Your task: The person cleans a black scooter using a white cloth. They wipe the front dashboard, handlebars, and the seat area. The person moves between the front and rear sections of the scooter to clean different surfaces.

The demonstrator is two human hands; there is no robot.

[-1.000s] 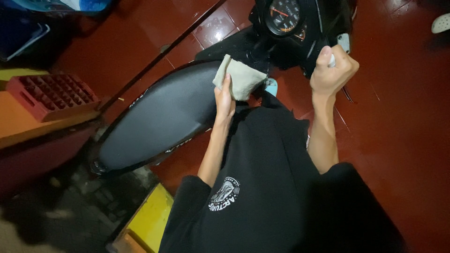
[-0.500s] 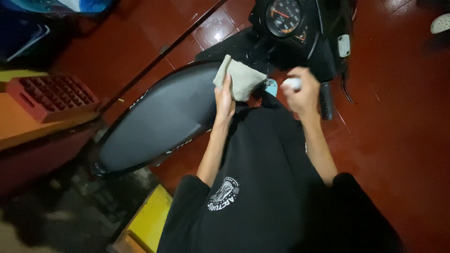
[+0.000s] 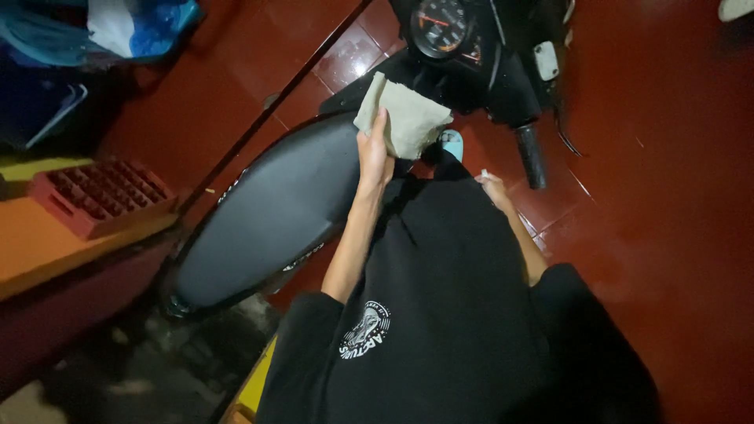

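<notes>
Folded grey cloth in left hand over black motorbike seat

A folded grey-green cloth rests at the front of the black motorcycle seat.

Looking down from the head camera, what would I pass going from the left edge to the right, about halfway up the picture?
Red crate on the orange ledge → black motorcycle seat → left hand holding a folded greyish cloth → right hand → black handlebar grip → red tiled floor.
</notes>
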